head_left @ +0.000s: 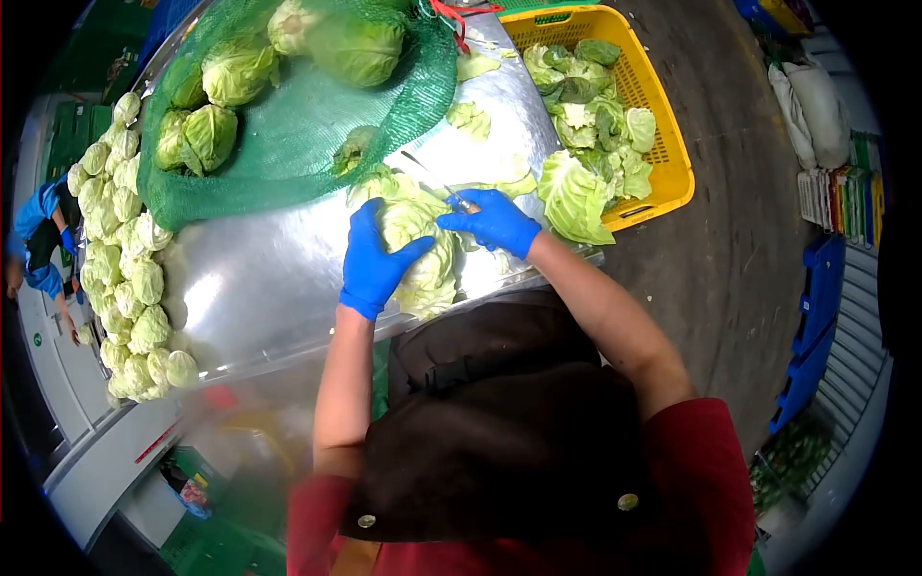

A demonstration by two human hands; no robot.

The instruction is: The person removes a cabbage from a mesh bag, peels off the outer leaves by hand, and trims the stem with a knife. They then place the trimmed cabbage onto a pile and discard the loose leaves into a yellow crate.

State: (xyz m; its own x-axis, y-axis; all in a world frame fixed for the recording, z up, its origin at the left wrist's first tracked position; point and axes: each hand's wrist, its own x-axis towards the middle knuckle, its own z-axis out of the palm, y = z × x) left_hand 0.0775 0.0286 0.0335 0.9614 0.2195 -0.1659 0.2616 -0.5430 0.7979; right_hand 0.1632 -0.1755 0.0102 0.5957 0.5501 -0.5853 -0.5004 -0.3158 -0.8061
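Cabbage (427, 261) sits on the near edge of the steel worktop (269, 278), right under both gloved hands. The left hand (375, 257) comes in with a straight forearm and clamps over the head's left flank, fingers spread and pointing away from the body, thumb hooked out to the right across the leaves. The right hand (495, 223) arrives from the other side, elbow bent, wrist turned inward, fingers curled tight around the handle of a knife (434, 179). The thin blade runs out past the fingertips, up and to the left over the cabbage's far side. Just beyond the blade tip lies a green net sack (288, 144) with whole heads in it. Off the right knuckles, loose leaves (576, 197) spill over into a yellow crate (672, 144). Well out past the left fingers, trimmed heads (125, 269) line the worktop's far edge.
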